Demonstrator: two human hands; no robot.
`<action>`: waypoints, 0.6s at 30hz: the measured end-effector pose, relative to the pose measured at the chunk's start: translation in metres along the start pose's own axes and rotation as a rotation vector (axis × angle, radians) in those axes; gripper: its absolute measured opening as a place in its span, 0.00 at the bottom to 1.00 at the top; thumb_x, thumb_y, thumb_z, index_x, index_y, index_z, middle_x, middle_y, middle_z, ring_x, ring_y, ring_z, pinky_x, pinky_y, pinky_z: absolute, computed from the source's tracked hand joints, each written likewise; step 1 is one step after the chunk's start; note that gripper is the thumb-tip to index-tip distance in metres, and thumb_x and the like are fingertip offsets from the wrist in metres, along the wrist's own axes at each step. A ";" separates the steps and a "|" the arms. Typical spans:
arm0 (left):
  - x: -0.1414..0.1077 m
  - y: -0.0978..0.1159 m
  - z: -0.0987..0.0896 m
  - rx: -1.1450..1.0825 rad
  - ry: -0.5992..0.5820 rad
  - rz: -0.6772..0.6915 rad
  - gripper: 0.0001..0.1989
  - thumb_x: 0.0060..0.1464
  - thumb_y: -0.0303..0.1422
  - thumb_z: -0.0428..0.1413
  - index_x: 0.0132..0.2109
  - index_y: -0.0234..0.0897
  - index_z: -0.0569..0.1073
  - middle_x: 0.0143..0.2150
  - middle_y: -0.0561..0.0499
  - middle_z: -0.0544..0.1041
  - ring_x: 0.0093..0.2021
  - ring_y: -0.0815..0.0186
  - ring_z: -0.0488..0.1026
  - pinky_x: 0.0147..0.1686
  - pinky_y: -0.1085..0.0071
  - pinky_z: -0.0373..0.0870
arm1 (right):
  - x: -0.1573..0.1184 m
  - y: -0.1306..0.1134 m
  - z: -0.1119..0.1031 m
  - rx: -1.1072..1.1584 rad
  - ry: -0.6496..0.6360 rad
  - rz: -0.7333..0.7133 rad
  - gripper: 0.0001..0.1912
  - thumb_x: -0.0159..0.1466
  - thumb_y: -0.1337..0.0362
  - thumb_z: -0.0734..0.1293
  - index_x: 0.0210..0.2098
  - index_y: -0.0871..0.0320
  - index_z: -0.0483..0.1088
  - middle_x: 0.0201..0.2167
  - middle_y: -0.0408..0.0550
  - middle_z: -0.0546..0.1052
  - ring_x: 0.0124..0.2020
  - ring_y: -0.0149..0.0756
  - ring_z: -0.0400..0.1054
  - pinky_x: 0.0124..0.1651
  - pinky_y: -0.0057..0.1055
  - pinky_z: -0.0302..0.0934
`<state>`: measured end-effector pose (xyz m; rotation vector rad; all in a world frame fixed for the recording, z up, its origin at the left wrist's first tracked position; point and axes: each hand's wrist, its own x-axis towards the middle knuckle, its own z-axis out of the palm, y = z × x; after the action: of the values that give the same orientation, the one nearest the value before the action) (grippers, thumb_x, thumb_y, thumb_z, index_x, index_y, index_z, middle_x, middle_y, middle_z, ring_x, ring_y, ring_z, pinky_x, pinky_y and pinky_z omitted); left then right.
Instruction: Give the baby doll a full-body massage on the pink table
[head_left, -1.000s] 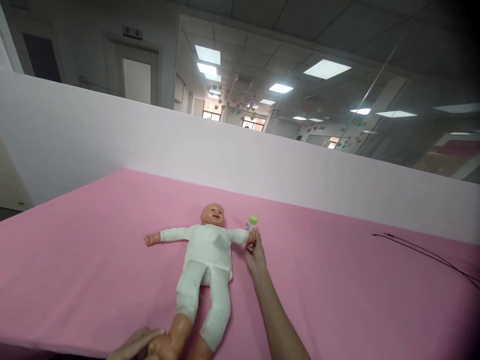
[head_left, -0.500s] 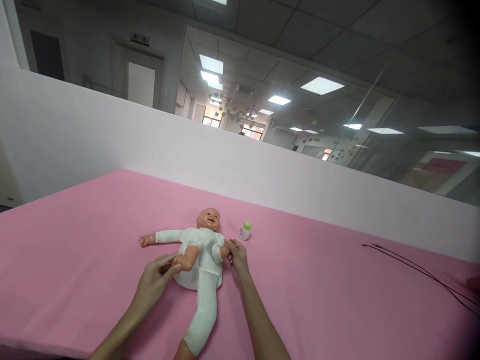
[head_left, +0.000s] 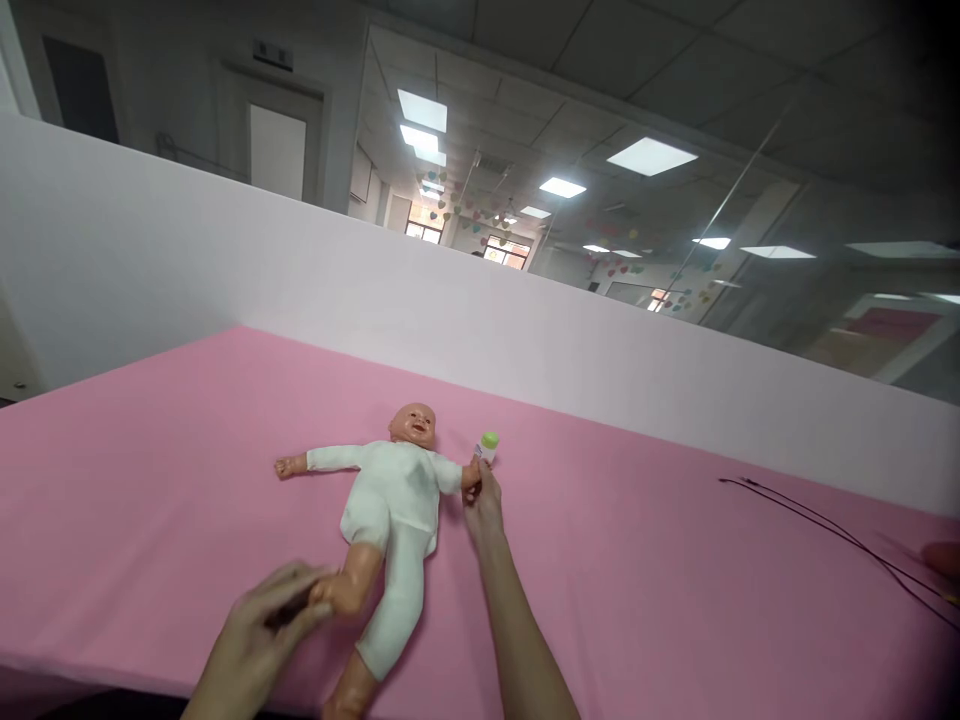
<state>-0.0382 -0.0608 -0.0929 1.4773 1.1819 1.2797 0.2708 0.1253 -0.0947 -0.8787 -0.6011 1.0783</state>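
A baby doll (head_left: 397, 485) in white clothes lies on its back on the pink surface, its head away from me. My left hand (head_left: 262, 625) pinches the toes of the doll's bent leg between thumb and fingers. My right hand (head_left: 484, 505) is closed round the doll's hand at the end of the arm on the right. Just beyond my right hand stands a small bottle (head_left: 487, 446) with a green cap, its lower part hidden. The doll's other arm is stretched out to the left, and its other leg reaches toward the bottom edge.
Thin black cables (head_left: 832, 530) run over the pink-covered table (head_left: 637, 560) at the right. A reddish object (head_left: 941, 558) lies at the right edge. A white partition (head_left: 525, 330) stands behind the table, with glass above it.
My left hand has drawn the doll's bent leg down toward me, so it is straighter. My right hand has moved the doll's arm outward, nearer the bottle.
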 end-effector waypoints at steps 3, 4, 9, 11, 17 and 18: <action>0.055 0.005 0.016 -0.033 0.076 0.050 0.20 0.56 0.49 0.64 0.44 0.39 0.85 0.41 0.46 0.82 0.43 0.54 0.79 0.44 0.67 0.76 | -0.015 0.006 0.006 -0.263 -0.297 -0.007 0.24 0.47 0.49 0.83 0.25 0.60 0.72 0.20 0.37 0.67 0.20 0.23 0.55 0.22 0.22 0.48; 0.072 0.003 0.021 -0.055 0.083 0.057 0.20 0.55 0.49 0.64 0.44 0.37 0.85 0.41 0.45 0.82 0.43 0.53 0.80 0.44 0.65 0.76 | -0.018 0.008 0.008 -0.332 -0.388 -0.006 0.24 0.48 0.49 0.83 0.24 0.60 0.72 0.20 0.38 0.67 0.20 0.24 0.56 0.22 0.23 0.49; 0.107 -0.012 0.039 -0.145 0.118 0.065 0.22 0.56 0.48 0.62 0.45 0.33 0.84 0.45 0.41 0.83 0.46 0.51 0.80 0.47 0.60 0.77 | -0.020 0.017 0.011 -0.283 -0.330 -0.015 0.25 0.49 0.47 0.82 0.26 0.60 0.71 0.21 0.38 0.67 0.20 0.22 0.53 0.22 0.22 0.46; 0.090 -0.008 0.034 -0.114 0.116 0.064 0.22 0.57 0.49 0.63 0.47 0.35 0.84 0.43 0.42 0.83 0.45 0.52 0.80 0.46 0.62 0.77 | -0.014 0.017 0.009 -0.167 -0.150 0.002 0.25 0.50 0.47 0.81 0.31 0.60 0.73 0.21 0.36 0.66 0.20 0.22 0.52 0.21 0.21 0.46; -0.020 -0.024 -0.002 0.065 -0.053 0.057 0.17 0.62 0.49 0.61 0.50 0.46 0.85 0.37 0.48 0.81 0.39 0.57 0.80 0.40 0.70 0.79 | 0.013 0.005 -0.018 0.072 0.306 0.136 0.12 0.58 0.59 0.73 0.30 0.56 0.68 0.18 0.34 0.63 0.17 0.23 0.52 0.18 0.20 0.48; -0.037 -0.036 -0.006 0.066 -0.058 0.077 0.17 0.59 0.50 0.62 0.47 0.48 0.86 0.34 0.49 0.81 0.35 0.58 0.80 0.37 0.71 0.79 | 0.017 0.002 -0.022 0.078 0.327 0.138 0.10 0.59 0.60 0.72 0.29 0.56 0.66 0.17 0.34 0.63 0.16 0.23 0.51 0.18 0.20 0.48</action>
<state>-0.0506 -0.0896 -0.1347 1.6120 1.1485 1.2507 0.2935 0.1346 -0.1085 -1.0136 -0.2276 1.0452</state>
